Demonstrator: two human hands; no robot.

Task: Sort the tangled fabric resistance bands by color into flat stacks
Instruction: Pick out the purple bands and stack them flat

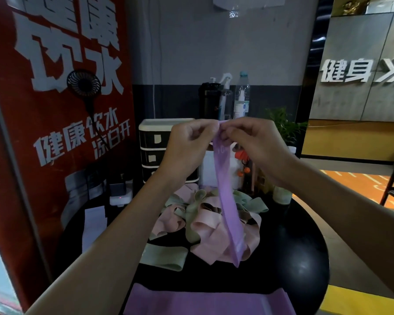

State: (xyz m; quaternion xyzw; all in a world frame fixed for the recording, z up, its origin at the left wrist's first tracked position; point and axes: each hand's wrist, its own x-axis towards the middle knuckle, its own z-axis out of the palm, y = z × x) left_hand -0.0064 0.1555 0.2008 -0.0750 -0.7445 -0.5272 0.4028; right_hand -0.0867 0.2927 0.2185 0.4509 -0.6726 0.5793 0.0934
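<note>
I pinch the top edge of the purple band [225,201] between the curled fingertips of my left hand [187,142] and my right hand [257,142], the hands close together. The band hangs straight down in front of the tangled pile [205,223] of pink and green bands on the black table [293,258]. I cannot tell whether its lower end touches the pile.

Procedure, as I judge it:
1. Slide the hands apart along the top edge to flatten the loop.
2. Check for twists.
3. Lift clear of the pile.
4. Lay the band squarely on the purple stack [203,301] at the near edge.
</note>
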